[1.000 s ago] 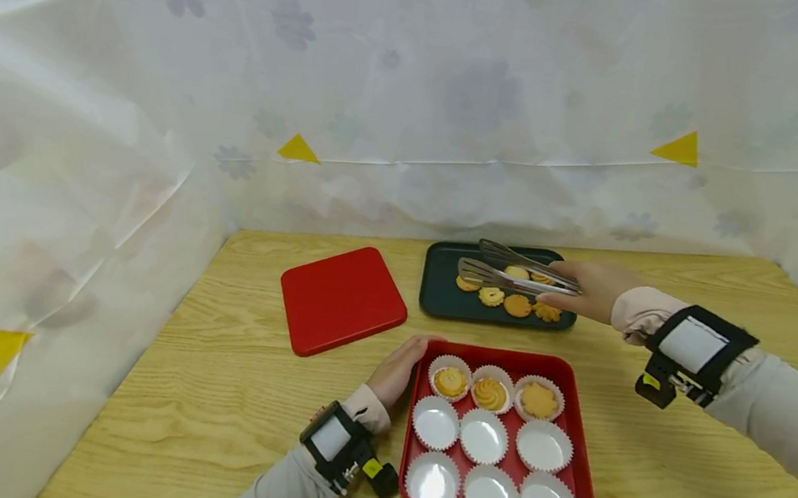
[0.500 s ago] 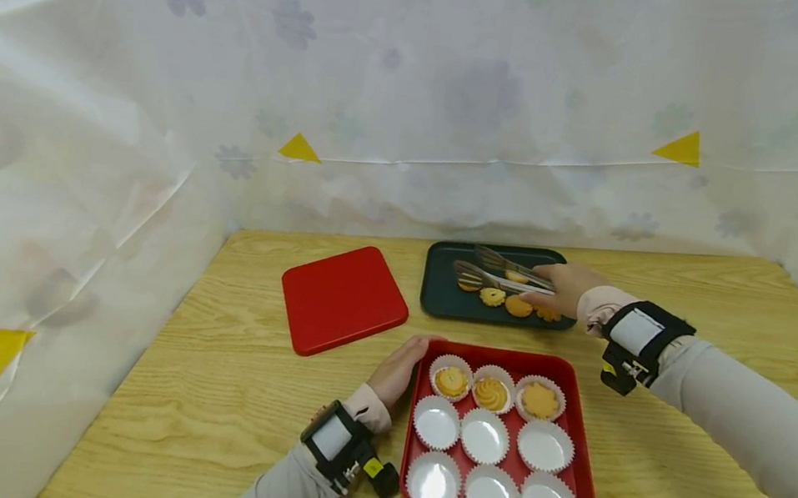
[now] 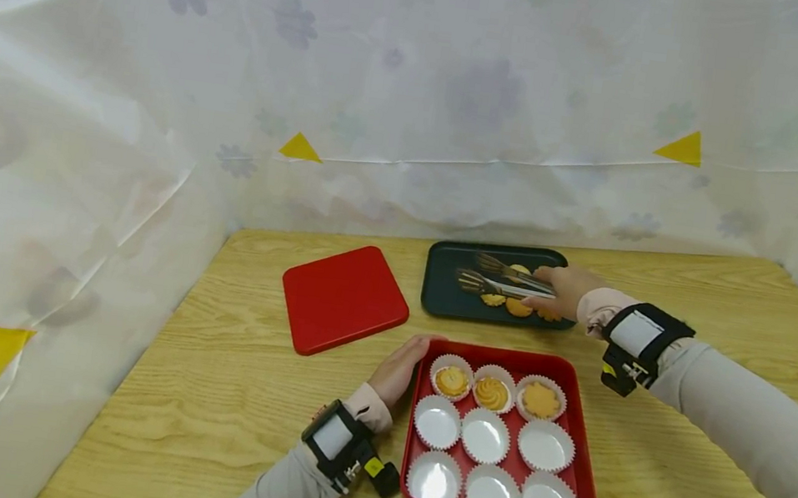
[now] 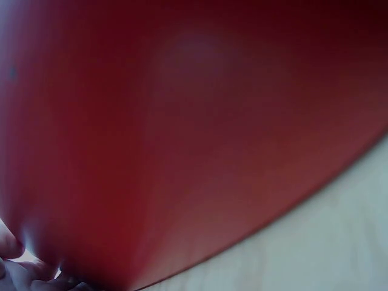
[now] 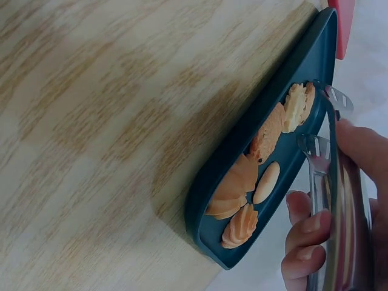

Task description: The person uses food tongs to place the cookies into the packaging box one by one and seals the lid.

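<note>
My right hand [image 3: 566,291] grips metal tongs [image 5: 322,176] over a dark green tray [image 3: 438,300] at the back of the table. The tongs' slotted ends are apart, near the tray's left part; whether they touch a cookie I cannot tell. Several cookies [image 5: 267,134] lie on the tray, some hidden by the tongs and hand. My left hand [image 3: 396,371] rests against the left wall of a red square box [image 3: 581,441], fingers reaching its back corner. The box holds rows of white paper cups [image 3: 484,436]; the back three cups each contain a cookie [image 3: 452,382].
A red square lid [image 3: 344,301] lies flat on the wooden table [image 3: 216,376], left of the tray and behind the box. A pale floral sheet [image 3: 394,55] with yellow triangles [image 3: 300,147] hangs behind and beside the table.
My right hand has moved left and brought the tongs down over the tray. Their ends have just shifted slightly nearer the tray's front edge. My left hand and the box have stayed put.
</note>
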{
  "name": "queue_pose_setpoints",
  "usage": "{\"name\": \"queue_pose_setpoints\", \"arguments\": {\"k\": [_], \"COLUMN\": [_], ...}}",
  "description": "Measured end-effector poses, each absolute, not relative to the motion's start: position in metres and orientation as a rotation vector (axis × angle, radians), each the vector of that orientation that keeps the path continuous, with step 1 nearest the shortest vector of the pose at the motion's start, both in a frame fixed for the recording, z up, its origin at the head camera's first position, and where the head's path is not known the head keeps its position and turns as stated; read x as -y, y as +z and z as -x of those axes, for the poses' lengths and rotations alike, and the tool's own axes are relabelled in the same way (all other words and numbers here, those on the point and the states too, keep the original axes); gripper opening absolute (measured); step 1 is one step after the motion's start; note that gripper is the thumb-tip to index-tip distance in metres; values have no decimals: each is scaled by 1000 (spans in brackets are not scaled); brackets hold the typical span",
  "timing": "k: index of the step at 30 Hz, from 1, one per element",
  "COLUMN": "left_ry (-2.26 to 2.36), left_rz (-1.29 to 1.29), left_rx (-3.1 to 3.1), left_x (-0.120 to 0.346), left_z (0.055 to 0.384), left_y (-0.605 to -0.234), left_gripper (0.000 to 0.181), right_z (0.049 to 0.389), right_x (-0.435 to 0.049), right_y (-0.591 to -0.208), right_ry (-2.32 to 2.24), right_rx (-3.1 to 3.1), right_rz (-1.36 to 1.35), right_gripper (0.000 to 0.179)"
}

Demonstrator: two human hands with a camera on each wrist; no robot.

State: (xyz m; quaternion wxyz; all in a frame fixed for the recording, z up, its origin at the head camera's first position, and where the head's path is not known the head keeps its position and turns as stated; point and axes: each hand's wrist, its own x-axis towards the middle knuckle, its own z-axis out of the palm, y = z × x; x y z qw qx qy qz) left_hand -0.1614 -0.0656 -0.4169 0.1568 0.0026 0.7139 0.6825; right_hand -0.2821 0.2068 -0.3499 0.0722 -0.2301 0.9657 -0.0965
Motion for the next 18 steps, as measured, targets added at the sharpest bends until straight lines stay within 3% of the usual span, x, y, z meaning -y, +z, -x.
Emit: {"name": "queue_pose_setpoints", "arguments": {"k": [18], "left_ry": [1943], "left_rz": [-8], "left_rx": [-2055], "left_x": [65], "left_z": [162], "left_y": [-416], "left_gripper": [41], "right_z": [275], "right_x": [-206], "right_y": [-347], "right_ry": [-253], "right_rx": [-2907], "right_rz": [756], "right_gripper": [55]}}
